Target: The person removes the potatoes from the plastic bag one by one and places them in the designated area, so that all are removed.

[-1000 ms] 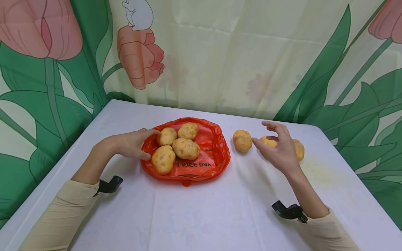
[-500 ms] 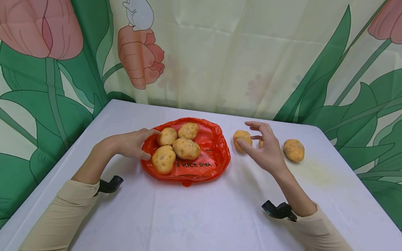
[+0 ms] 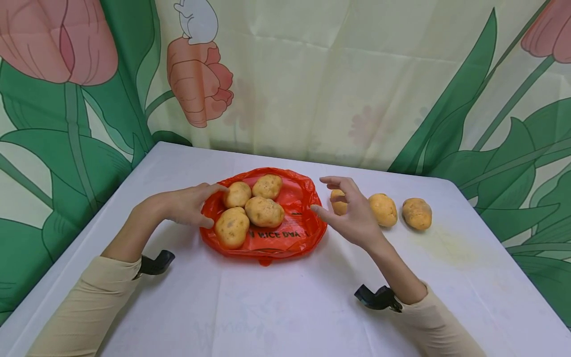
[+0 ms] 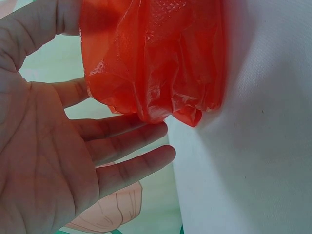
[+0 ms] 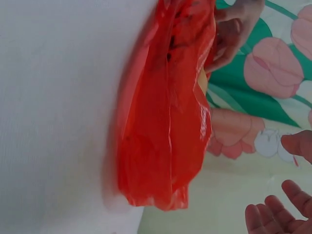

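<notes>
Behind a white cloth-covered table [image 3: 290, 307], a pale cream curtain [image 3: 303, 99] printed with pink tulips and green leaves is hanging. On the table, a round, open red plastic bag [image 3: 292, 198] is holding four yellow-brown, rounded potatoes [image 3: 264, 211] toward its left side, while three more yellow-brown potatoes [image 3: 382, 209] are lying in a row to its right. One bare left hand [image 3: 185, 204] is resting over the bag's left rim; the left wrist view is showing its thumb and index finger reaching over the edge with tips hidden, so I cannot tell whether they are pinching it. From the head, the right hand [image 3: 350, 210] is overlapping the right rim and partly covering the nearest loose potato, yet the right wrist view is revealing a gap between hand and bag. That hand is holding nothing, fingers loosely bent, thumb apart. Only the head view is showing the bag's inside fully; the left wrist view's red outer wall is concealing the potatoes.
</notes>
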`<state>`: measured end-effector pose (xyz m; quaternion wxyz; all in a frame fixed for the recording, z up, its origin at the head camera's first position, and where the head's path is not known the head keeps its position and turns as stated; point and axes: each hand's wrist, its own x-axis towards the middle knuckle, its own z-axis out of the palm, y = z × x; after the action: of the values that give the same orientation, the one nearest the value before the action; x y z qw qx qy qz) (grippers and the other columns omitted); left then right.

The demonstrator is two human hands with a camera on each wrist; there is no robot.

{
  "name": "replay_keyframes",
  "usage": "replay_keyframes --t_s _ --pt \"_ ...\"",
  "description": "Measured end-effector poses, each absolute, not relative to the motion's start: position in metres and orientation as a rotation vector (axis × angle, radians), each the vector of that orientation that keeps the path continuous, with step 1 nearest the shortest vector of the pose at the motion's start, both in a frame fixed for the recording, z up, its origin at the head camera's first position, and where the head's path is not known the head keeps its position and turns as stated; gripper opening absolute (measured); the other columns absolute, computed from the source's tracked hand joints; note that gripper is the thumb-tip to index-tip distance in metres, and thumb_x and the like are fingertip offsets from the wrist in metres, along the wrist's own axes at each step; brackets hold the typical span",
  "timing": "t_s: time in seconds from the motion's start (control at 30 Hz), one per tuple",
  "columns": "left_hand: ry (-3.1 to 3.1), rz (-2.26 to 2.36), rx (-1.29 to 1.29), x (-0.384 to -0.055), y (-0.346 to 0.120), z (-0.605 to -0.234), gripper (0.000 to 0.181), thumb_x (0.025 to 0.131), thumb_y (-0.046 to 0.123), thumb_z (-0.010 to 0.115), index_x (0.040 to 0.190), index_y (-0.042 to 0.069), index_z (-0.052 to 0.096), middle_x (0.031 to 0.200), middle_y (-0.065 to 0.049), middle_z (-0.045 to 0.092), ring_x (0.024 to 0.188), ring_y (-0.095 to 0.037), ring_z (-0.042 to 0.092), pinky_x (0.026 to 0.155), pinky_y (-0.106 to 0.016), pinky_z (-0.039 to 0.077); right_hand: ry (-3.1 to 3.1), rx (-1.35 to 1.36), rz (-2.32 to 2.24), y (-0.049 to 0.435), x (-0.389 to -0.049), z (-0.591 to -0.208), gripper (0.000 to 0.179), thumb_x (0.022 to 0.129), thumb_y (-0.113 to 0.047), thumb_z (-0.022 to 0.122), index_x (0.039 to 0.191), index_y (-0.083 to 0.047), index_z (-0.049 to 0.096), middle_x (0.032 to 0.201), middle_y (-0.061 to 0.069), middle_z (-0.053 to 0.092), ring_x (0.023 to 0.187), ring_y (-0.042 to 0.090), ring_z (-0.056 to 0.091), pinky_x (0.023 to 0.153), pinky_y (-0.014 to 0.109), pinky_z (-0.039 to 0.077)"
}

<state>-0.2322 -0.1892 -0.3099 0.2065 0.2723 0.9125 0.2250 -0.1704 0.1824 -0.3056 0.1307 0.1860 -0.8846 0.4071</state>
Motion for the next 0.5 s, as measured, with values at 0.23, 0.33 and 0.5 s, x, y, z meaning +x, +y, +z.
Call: replay_keyframes --t_s 0.23,0.33,0.5 --pt "2.546 0.622 0.762 -0.233 -0.190 -0.311 0.075 0.086 0.018 0.071 0.153 0.012 0.036 0.143 -0.020 0.045 0.133 -0.037 0.044 0.106 -0.059 0.047 -2.576 0.675 1.227 0.167 -0.175 -0.315 0.058 0.086 -0.017 0.082 0.137 -0.009 0.055 0.136 0.010 0.055 0.126 0.032 0.052 0.096 0.052 0.054" --pt "2.546 0.618 0.755 -0.233 -0.190 -0.311 0.076 0.086 0.018 0.071 0.153 0.013 0.036 0.144 -0.020 0.045 0.134 -0.037 0.044 0.106 -0.059 0.047 -2.582 0.702 1.232 0.161 -0.175 -0.317 0.057 0.086 -0.018 0.082 0.136 -0.011 0.056 0.134 0.005 0.057 0.125 0.029 0.054 0.095 0.051 0.055" --pt "2.543 0.618 0.749 -0.233 -0.190 -0.311 0.076 0.086 0.018 0.071 0.153 0.013 0.036 0.143 -0.019 0.045 0.133 -0.036 0.044 0.105 -0.057 0.048 -2.596 0.747 1.251 0.151 -0.176 -0.320 0.057 0.086 -0.019 0.082 0.137 -0.014 0.055 0.135 0.001 0.057 0.122 0.020 0.055 0.096 0.052 0.054"
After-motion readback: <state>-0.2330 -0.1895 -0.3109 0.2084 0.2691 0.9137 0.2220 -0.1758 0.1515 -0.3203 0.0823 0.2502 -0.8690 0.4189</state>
